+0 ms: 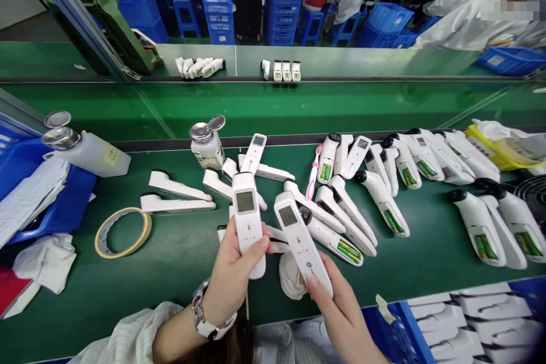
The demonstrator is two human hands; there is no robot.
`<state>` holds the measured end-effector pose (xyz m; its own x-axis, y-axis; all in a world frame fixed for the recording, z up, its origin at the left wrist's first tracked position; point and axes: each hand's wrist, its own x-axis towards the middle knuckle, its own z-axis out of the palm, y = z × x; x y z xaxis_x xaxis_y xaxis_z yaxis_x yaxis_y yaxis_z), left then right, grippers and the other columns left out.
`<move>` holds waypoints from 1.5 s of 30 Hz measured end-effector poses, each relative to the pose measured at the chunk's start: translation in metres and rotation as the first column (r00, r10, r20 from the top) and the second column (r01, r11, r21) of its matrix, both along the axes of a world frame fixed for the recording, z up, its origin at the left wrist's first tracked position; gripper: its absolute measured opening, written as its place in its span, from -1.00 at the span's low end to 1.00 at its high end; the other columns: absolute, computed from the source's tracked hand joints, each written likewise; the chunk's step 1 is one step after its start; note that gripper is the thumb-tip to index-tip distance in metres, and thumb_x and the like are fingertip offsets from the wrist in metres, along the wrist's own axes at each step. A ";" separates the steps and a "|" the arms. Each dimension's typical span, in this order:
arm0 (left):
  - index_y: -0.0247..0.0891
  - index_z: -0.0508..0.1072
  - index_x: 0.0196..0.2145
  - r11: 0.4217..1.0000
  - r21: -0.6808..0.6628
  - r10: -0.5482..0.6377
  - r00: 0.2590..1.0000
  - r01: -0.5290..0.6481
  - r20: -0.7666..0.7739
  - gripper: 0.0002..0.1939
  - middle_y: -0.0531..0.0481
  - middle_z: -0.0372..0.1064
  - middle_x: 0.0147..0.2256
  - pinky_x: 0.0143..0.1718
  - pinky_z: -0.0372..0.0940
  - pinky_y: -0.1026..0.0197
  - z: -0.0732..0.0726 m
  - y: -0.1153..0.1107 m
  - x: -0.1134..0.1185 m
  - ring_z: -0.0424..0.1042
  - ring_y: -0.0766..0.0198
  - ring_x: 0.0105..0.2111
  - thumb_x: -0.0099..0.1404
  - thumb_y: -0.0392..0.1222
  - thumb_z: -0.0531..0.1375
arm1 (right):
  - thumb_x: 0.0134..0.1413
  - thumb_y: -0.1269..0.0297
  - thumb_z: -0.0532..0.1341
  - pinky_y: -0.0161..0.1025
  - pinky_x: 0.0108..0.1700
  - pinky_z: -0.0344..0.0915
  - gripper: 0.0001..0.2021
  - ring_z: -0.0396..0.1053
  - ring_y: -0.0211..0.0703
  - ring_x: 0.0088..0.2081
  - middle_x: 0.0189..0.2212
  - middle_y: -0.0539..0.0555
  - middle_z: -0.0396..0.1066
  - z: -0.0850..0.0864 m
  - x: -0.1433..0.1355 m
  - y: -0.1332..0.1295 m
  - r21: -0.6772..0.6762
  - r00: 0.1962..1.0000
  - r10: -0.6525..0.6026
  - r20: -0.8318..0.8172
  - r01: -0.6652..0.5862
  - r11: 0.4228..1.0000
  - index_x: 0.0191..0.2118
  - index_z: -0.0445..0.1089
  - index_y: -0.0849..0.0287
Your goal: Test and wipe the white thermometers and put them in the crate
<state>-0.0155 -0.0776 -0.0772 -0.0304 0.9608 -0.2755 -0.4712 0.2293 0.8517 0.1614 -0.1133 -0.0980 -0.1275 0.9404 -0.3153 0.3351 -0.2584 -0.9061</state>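
My left hand [234, 273] is closed round a white handheld thermometer [246, 210], its small grey screen facing up. In my right hand [336, 301] is a second white thermometer [302, 239], tilted to the left, with my thumb on its lower end. The two devices are side by side and apart. Behind them several more thermometers lie on the green table; one [350, 250] has its battery compartment uncovered. A crumpled white cloth [292, 277] lies beneath the right-hand device. Near the thermometers is a pink and white toothbrush [313, 173].
At left are a tape roll [123, 233], a white bottle [100, 153] and a blue bin [77, 196]. A pump bottle [207, 147] stands at the belt's edge. A blue crate [396, 324] of white devices is at lower right; people work beyond the belt [341, 105].
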 end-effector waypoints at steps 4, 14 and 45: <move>-0.24 0.27 -0.35 0.997 -0.027 0.068 0.997 -0.068 0.023 -0.87 0.16 0.30 -0.48 -0.45 0.17 0.38 0.006 0.001 -0.004 0.25 0.51 -0.57 0.22 -0.17 0.18 | 0.25 0.12 -0.04 -0.22 -0.25 0.26 -0.70 0.32 -0.09 -0.30 -0.31 0.07 0.39 -0.002 0.002 -0.002 0.052 0.984 0.153 0.091 -0.158 0.986 -0.04 0.27 0.13; -0.21 0.21 -0.06 0.994 -0.101 0.036 0.998 -0.031 0.050 -0.63 0.16 0.31 -0.51 -0.45 0.21 0.36 0.007 0.003 -0.005 0.29 0.48 -0.57 0.20 -0.19 0.20 | 0.18 0.12 0.05 -0.25 -0.53 0.24 -0.67 0.27 -0.17 -0.55 -0.35 0.11 0.41 -0.007 0.013 0.031 0.314 0.893 -0.080 0.442 -0.070 0.947 -0.02 0.28 0.17; -0.27 0.32 -0.31 0.708 -0.224 -0.704 0.693 0.669 -0.155 -0.75 0.00 0.42 -0.36 -0.38 0.24 0.27 0.020 -0.004 0.100 0.41 0.34 -0.47 0.11 -0.09 0.24 | 0.10 0.08 0.08 -0.33 -0.60 0.11 -0.69 0.16 -0.27 -0.63 -0.68 -0.09 0.17 -0.050 0.130 -0.067 0.154 0.853 -0.425 0.304 0.396 0.905 -0.52 0.28 0.20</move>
